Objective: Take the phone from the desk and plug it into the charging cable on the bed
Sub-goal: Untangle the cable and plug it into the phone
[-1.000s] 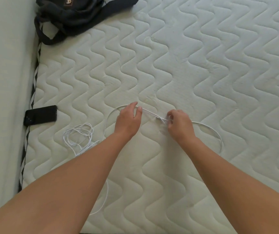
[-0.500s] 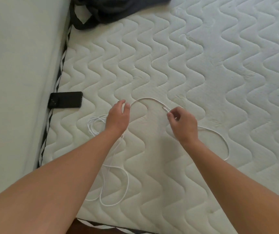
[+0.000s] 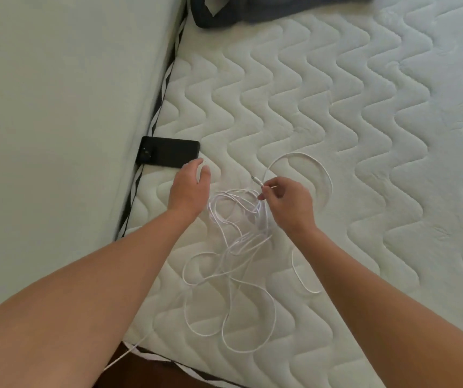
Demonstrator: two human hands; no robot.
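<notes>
A black phone (image 3: 168, 155) lies face down on the quilted white mattress (image 3: 336, 135), against the left wall. My left hand (image 3: 188, 187) hovers just right of and below the phone, fingers apart, empty, fingertips almost at its near corner. My right hand (image 3: 287, 204) pinches the white charging cable (image 3: 233, 247) just behind its plug end (image 3: 255, 179), which points up-left towards the phone. The rest of the cable lies in tangled loops between my forearms and trails off the mattress's near edge.
A pale wall (image 3: 56, 121) runs along the mattress's left side. A dark bag (image 3: 238, 9) lies at the top by the wall. The mattress's front edge with black-and-white trim (image 3: 196, 371) is near the bottom.
My left hand let go of the cable and moved left to the phone. My right hand kept the plug end and shifted slightly left. The camera view swung left.
</notes>
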